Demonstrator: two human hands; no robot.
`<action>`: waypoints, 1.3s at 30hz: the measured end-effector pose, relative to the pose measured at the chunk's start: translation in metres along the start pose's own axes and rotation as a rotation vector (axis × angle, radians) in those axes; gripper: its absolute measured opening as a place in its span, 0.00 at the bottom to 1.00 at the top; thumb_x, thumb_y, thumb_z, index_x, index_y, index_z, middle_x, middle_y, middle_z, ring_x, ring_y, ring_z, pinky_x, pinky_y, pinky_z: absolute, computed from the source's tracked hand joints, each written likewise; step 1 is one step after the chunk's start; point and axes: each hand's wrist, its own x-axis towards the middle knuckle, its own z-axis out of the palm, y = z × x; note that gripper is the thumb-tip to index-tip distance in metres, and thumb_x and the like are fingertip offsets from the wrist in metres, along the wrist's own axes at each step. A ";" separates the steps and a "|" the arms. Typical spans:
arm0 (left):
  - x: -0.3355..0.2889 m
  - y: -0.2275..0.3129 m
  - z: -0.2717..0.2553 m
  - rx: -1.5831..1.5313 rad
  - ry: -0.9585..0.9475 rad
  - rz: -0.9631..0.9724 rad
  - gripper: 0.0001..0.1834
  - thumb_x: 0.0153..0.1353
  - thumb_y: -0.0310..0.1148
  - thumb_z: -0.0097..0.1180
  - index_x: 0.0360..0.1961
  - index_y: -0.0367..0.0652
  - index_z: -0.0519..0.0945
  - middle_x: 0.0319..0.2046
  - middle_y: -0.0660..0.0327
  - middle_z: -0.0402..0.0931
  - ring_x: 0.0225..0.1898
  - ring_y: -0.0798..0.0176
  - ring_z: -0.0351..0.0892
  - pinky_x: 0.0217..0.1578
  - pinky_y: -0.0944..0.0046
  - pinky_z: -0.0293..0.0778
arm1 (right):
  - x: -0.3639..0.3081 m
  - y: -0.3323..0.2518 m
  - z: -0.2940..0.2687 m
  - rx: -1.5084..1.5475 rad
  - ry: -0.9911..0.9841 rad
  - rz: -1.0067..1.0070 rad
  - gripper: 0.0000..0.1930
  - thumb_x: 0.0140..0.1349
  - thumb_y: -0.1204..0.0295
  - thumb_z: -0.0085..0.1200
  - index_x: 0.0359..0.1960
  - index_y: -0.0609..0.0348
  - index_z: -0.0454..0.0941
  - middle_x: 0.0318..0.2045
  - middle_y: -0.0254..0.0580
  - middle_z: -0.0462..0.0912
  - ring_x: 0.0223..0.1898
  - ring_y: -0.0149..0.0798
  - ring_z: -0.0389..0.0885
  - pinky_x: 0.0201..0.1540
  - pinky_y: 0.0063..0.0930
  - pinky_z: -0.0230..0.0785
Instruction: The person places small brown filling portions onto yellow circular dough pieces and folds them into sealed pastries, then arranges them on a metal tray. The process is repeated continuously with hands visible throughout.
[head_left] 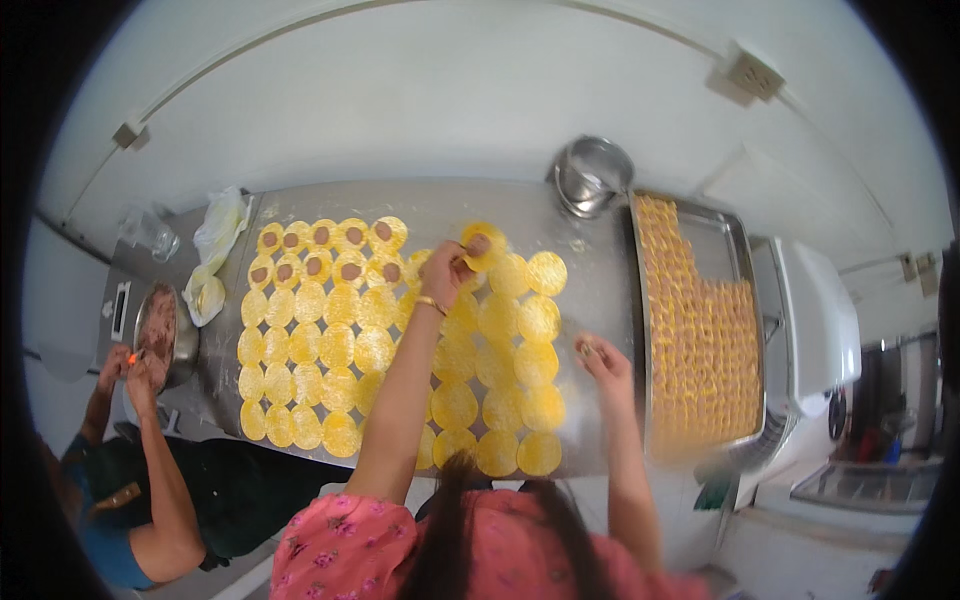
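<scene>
My left hand [445, 272] is closed on the edge of a round yellow dumpling wrapper [479, 232] with a dab of pinkish meat filling on it, at the far side of the steel table. Rows of flat yellow wrappers [340, 345] lie under and around my left arm. Several in the two far rows at the left carry filling [352, 236]. My right hand [608, 365] is off the right edge of the rows, its fingers pinched together; what they hold, if anything, is too small to make out.
Right of the table, a metal tray [752, 330] holds many filled dumplings [690, 330]. A metal pot [592, 175] stands at the back. At the left, a co-worker's hands [135, 368] are at a bowl of meat filling [158, 318]. Nearby lies a pale plastic bag [220, 235].
</scene>
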 end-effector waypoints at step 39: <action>-0.195 -0.198 0.091 0.626 -0.431 -0.142 0.10 0.48 0.19 0.59 0.32 0.37 0.72 0.39 0.60 0.76 0.39 0.67 0.77 0.42 0.69 0.74 | -0.119 0.086 -0.074 0.255 0.334 -0.062 0.14 0.52 0.87 0.51 0.42 0.66 0.74 0.37 0.39 0.80 0.36 0.27 0.78 0.40 0.18 0.70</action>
